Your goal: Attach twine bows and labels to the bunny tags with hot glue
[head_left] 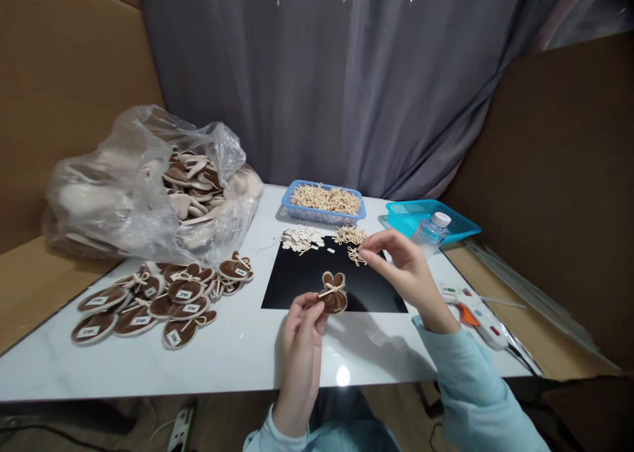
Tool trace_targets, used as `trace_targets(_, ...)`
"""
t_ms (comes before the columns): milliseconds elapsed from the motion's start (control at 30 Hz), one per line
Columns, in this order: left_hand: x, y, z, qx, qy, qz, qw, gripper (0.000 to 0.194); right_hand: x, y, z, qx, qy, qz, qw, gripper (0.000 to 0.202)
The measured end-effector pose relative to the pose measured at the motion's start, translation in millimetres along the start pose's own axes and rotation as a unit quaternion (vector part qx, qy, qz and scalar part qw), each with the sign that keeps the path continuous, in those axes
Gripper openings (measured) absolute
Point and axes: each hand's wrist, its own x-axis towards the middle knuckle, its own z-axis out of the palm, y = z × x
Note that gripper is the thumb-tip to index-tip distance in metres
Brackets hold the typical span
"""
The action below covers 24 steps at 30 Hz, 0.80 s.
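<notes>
My left hand point(306, 336) pinches a small brown plush rabbit-head piece point(334, 296) between thumb and fingers. The piece has two rounded ears, a pale edge and a cream cord bow across it. To its upper right, my right hand point(400, 265) is raised over the black mat point(292, 283), thumb and forefinger tips brought together. Whatever they pinch, if anything, is too small to make out. Right by those fingertips lie a few cream cord bows point(354, 256), with a larger pile of bows point(349, 234) behind. Small white labels point(302, 238) are heaped at the mat's back left.
Brown plush pieces with bows and labels point(184, 293) lie at left, before a clear plastic bag point(148, 194) full of more. Behind the mat stands a blue basket point(324, 215) of bows. A turquoise basket point(460, 226), bottle point(432, 230) and glue gun point(483, 323) are at right.
</notes>
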Motion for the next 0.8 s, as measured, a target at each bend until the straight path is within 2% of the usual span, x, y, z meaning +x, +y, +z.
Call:
trace_targets(67,1.5,0.7,0.0,-0.022,0.010,-0.001,1.000,0.013,8.0,21.8,1.9,-0.036,0.030,0.023,0.999,0.011)
trace_targets(133,2.9,1.0,0.0,-0.037,0.029,0.001,0.999,0.012,16.7,50.4,9.2,-0.139,-0.024,0.072,0.987,0.011)
trace_targets(233,3.8,1.0,-0.4,-0.054,0.073,0.013,0.996,0.010,28.3,92.4,29.4,-0.198,-0.071,0.115,0.971,0.008)
trace_targets(367,3.6,0.9,-0.8,-0.055,0.100,0.019,0.993,0.010,40.5,122.6,56.4,-0.249,-0.136,0.143,0.948,0.014)
trace_targets(467,3.8,1.3,0.2,-0.054,0.102,0.020,0.993,0.009,49.3,129.4,62.3,-0.254,-0.194,0.156,0.935,0.022)
trace_targets(633,4.4,0.7,0.6,-0.053,0.084,0.024,0.995,0.012,55.7,129.6,51.5,-0.238,-0.282,0.181,0.912,0.019)
trace_targets(700,4.2,0.1,-0.1,-0.053,0.082,0.024,0.995,0.013,49.8,120.8,46.9,-0.236,-0.285,0.174,0.912,0.011)
trace_targets(767,3.9,-0.2,-0.7,-0.055,0.082,0.025,0.995,0.013,37.7,105.0,42.7,-0.238,-0.263,0.151,0.923,0.003)
trace_targets(800,3.7,-0.2,-0.9,-0.055,0.082,0.026,0.995,0.013,29.8,95.4,40.1,-0.238,-0.248,0.135,0.929,0.006)
